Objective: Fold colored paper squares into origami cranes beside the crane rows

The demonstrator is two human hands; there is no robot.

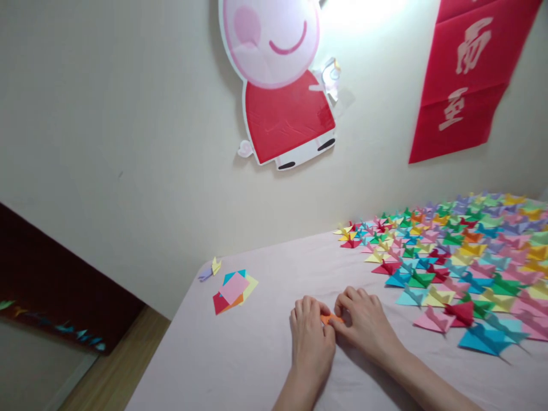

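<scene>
A small piece of orange paper [327, 318] lies on the pale tablecloth between my two hands, mostly covered by fingers. My left hand [310, 328] rests on the table with its fingers curled, the thumb and forefinger at the paper's left side. From the right, my right hand [362, 319] pinches the same paper between thumb and bent fingers. How the paper is folded cannot be made out. To the left of my hands is a loose pile of square coloured papers [234, 288], pink on top, with red, orange, yellow and blue beneath.
Many folded paper cranes [464, 257] in mixed colours cover the table's right side. A yellow crane and a purple crane [206, 274] sit at the far left corner. Behind the table [192, 354] is a wall with a cartoon pig cutout [286, 117] and a red banner [466, 85].
</scene>
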